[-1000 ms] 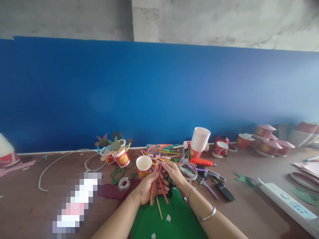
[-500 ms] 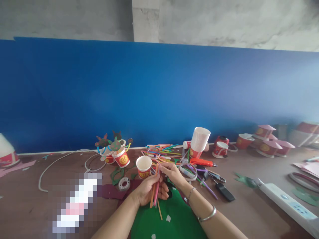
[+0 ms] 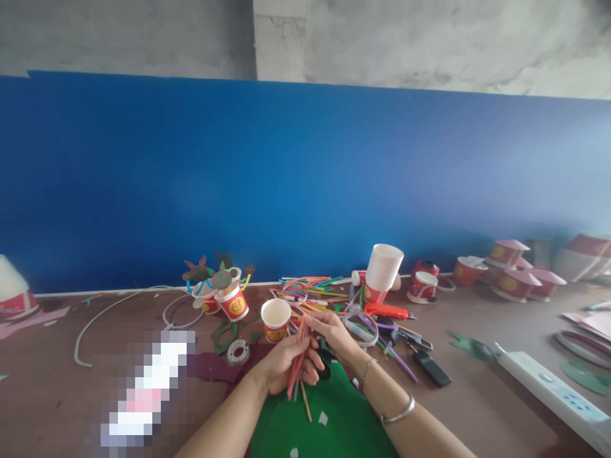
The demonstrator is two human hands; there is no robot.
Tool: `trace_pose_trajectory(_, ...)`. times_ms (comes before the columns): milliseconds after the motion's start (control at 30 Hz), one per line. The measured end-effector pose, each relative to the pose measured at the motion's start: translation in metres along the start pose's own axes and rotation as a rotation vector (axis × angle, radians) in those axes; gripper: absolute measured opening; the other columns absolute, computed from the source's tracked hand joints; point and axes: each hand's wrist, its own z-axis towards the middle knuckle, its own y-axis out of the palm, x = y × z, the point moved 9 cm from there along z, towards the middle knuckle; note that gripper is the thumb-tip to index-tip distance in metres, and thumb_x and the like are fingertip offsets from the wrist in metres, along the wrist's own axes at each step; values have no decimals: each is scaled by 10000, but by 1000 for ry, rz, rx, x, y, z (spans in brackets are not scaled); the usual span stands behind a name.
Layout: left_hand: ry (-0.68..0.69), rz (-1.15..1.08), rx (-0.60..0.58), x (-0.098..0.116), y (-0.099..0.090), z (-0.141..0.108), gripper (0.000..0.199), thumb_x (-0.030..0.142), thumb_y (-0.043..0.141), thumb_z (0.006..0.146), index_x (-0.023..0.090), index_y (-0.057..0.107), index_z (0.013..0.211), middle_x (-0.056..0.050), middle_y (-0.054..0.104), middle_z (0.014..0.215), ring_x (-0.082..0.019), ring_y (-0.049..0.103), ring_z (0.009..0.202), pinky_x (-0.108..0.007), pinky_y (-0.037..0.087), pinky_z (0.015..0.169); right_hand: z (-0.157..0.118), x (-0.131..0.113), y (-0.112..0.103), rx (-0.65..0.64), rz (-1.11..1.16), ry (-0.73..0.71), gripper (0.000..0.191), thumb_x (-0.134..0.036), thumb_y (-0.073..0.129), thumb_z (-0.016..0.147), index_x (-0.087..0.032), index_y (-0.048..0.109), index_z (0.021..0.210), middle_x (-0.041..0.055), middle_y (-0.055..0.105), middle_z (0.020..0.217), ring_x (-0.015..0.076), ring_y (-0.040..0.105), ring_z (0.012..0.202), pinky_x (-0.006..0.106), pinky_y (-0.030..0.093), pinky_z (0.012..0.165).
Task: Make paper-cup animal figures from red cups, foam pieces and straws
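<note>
Holding straws (image 3: 293, 380) in left hand (image 3: 286, 366), paper cup (image 3: 275, 320) beside, green felt (image 3: 281, 426) below

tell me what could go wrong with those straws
The coloured straws could slip and scatter, since the left hand holds them loosely fanned while the right hand pinches them. They might tip the paper cup beside them. The orange utility knife nearby could nick a reaching hand.

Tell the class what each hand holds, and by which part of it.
The left hand grips a bundle of coloured straws around its middle; the right hand pinches its upper end.
</note>
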Motion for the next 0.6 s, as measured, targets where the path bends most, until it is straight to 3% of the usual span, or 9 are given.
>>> trace_pose_trajectory(333,0,-6,15,1,1,-1,249,362,511,870,113,523,878,-96,703,699,-143,658,498,-213,531,467,0,1,2,-11,9,0,358,-457,579,802,-126,652,686,-26,524,445,59,408,397,187,253,423)
trace_pose_trajectory(600,-8,-7,32,1,1,-1,258,372,519,862,114,521,854,-95,705,697,-150,656,486,-218,523,448,0,2,-3,40,8,-2,360,-460,548,812,-139,669,702,19,619,606,77,482,471,191,331,455)
